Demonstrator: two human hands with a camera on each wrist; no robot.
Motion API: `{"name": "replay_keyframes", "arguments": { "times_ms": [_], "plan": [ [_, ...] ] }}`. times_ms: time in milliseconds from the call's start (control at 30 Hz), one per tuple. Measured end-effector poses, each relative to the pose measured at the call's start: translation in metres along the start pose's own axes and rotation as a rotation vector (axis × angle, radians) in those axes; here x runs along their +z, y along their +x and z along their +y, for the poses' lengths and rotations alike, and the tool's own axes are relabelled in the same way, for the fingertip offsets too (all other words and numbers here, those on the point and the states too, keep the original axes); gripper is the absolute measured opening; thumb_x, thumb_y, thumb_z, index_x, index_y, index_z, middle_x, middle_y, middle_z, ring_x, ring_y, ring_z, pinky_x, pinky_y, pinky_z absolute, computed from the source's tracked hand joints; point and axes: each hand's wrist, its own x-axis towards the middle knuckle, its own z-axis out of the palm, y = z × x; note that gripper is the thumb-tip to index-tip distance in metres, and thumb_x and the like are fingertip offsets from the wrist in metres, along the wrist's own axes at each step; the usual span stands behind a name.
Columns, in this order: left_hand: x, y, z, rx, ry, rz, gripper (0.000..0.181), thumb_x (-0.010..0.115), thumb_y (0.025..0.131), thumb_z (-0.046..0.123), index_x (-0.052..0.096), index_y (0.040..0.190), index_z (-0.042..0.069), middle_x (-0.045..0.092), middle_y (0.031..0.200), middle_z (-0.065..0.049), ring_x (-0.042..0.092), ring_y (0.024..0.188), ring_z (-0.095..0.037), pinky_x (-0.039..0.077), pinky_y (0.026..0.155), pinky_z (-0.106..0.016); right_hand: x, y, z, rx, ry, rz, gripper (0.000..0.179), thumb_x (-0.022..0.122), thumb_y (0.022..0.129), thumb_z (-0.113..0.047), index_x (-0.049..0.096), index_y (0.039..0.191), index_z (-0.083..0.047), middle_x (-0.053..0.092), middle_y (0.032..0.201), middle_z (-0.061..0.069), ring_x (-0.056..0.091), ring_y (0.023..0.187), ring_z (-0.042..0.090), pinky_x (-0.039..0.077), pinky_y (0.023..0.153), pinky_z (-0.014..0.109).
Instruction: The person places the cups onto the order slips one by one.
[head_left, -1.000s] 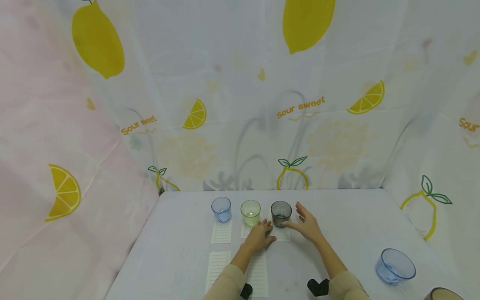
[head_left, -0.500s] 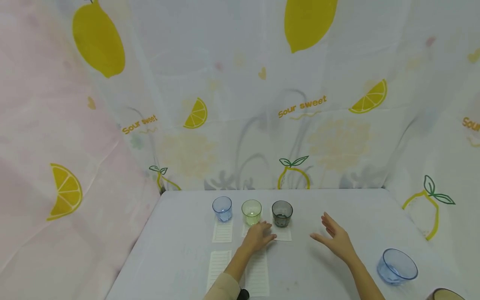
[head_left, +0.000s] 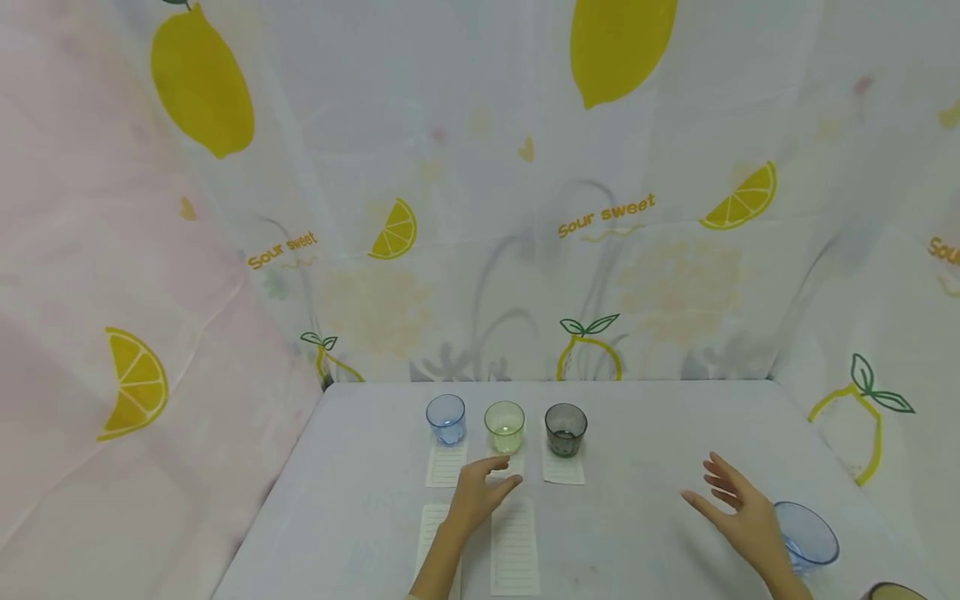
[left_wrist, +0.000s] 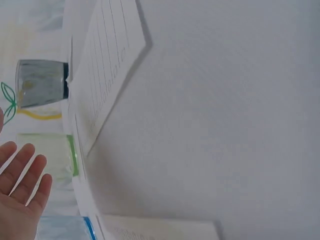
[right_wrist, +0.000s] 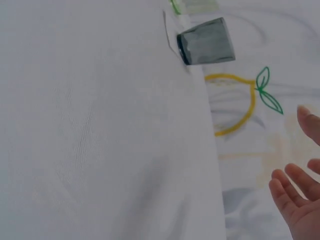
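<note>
Three glasses stand in a row at the table's back: a light blue glass point(head_left: 447, 422), a green glass point(head_left: 505, 429) and a grey glass point(head_left: 566, 432), each by a lined paper slip point(head_left: 564, 472). My left hand point(head_left: 474, 497), fingers loosely bent and holding nothing, hovers above the slips in front of the green glass. Over on the right, my right hand point(head_left: 742, 515) is spread and holds nothing. It partly covers a blue glass bowl point(head_left: 812, 537) behind it. In the right wrist view the grey glass point(right_wrist: 207, 42) is well apart from the right hand point(right_wrist: 302, 200).
Two longer lined slips lie nearer the front, one a paper slip point(head_left: 514, 550) right of the left forearm. An amber-rimmed vessel point(head_left: 892, 592) is cut off at the lower right corner. A lemon-print cloth point(head_left: 480, 208) hangs behind the white table point(head_left: 337, 483).
My right hand has left the grey glass and moved right and nearer, to the blue bowl. My left hand has drawn back and left from the green glass. The three glasses stay put.
</note>
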Motion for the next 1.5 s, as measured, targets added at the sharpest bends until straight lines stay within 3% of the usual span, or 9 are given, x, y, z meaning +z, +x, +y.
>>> {"name": "replay_keyframes", "arguments": {
  "times_ms": [167,300,433,567,733,800,900,1233,1500],
  "plan": [
    [-0.022,-0.019,0.0,-0.045,0.034,0.005,0.036,0.075,0.08,0.023,0.068,0.1,-0.006,0.071,0.095,-0.015,0.068,0.089,-0.03,0.055,0.079,-0.043,-0.016,-0.004,0.03,-0.039,-0.051,0.155,0.072,0.083,0.069,-0.008,0.05,0.132,0.002,0.066,0.113,0.008,0.046,0.09,-0.025,0.039,0.073,-0.004],
    [-0.038,-0.038,-0.004,-0.102,0.109,0.018,0.037,0.078,0.076,0.025,0.069,0.098,-0.004,0.071,0.095,-0.013,0.066,0.091,-0.03,0.054,0.08,-0.043,-0.029,-0.007,0.037,-0.07,-0.041,0.238,0.071,0.084,0.066,-0.003,0.053,0.129,0.004,0.063,0.114,0.024,0.043,0.091,-0.026,0.037,0.074,-0.005],
    [-0.053,-0.059,-0.012,-0.102,0.189,0.075,0.037,0.081,0.071,0.024,0.07,0.094,-0.002,0.071,0.094,-0.011,0.065,0.091,-0.031,0.054,0.078,-0.046,-0.037,-0.01,0.039,-0.089,-0.117,0.325,0.068,0.085,0.061,0.0,0.059,0.123,0.003,0.067,0.114,0.008,0.041,0.093,-0.027,0.034,0.076,-0.006],
    [-0.067,-0.076,-0.018,-0.106,0.264,0.131,0.038,0.084,0.066,0.023,0.07,0.091,-0.001,0.07,0.092,-0.01,0.064,0.088,-0.03,0.054,0.075,-0.048,-0.048,-0.014,0.023,-0.078,-0.233,0.345,0.061,0.084,0.062,-0.005,0.061,0.117,0.008,0.066,0.109,0.022,0.034,0.091,-0.027,0.027,0.077,-0.007],
    [-0.082,-0.091,-0.018,-0.178,0.283,0.118,0.044,0.086,0.063,0.025,0.069,0.093,-0.002,0.067,0.097,-0.016,0.063,0.091,-0.035,0.054,0.076,-0.051,-0.059,-0.017,0.013,-0.113,-0.336,0.33,0.056,0.08,0.066,-0.011,0.059,0.113,0.013,0.06,0.108,0.036,0.061,0.1,0.032,0.034,0.099,0.011],
    [-0.087,-0.096,-0.017,-0.226,0.265,0.084,0.048,0.086,0.063,0.027,0.068,0.096,-0.003,0.066,0.1,-0.02,0.062,0.093,-0.039,0.053,0.078,-0.054,-0.062,-0.017,0.014,-0.135,-0.345,0.311,0.056,0.079,0.068,-0.013,0.058,0.112,0.015,0.057,0.108,0.039,0.051,0.097,0.057,0.039,0.105,0.037],
    [-0.092,-0.101,-0.016,-0.286,0.245,0.029,0.054,0.085,0.063,0.032,0.068,0.099,-0.004,0.065,0.103,-0.023,0.061,0.095,-0.042,0.051,0.079,-0.056,-0.066,-0.015,0.018,-0.142,-0.368,0.262,0.059,0.08,0.069,-0.018,0.057,0.109,0.018,0.055,0.106,0.042,0.05,0.093,0.059,0.039,0.082,0.067],
    [-0.093,-0.112,-0.014,-0.371,0.167,-0.186,0.08,0.085,0.061,0.042,0.058,0.119,-0.008,0.056,0.122,-0.031,0.053,0.111,-0.049,0.045,0.089,-0.059,-0.078,-0.013,0.031,0.084,-0.522,-0.06,0.081,0.077,0.074,-0.04,0.047,0.113,0.025,0.041,0.109,0.054,0.042,0.095,0.069,0.04,0.075,0.071],
    [-0.087,-0.114,-0.018,-0.297,0.175,-0.336,0.09,0.082,0.062,0.049,0.053,0.123,-0.01,0.051,0.127,-0.034,0.041,0.118,-0.058,0.029,0.089,-0.077,-0.08,-0.01,0.042,0.253,-0.544,-0.33,0.088,0.059,0.088,-0.05,0.034,0.123,0.027,0.03,0.119,0.056,0.037,0.103,0.07,0.039,0.081,0.072]
  ]
}}
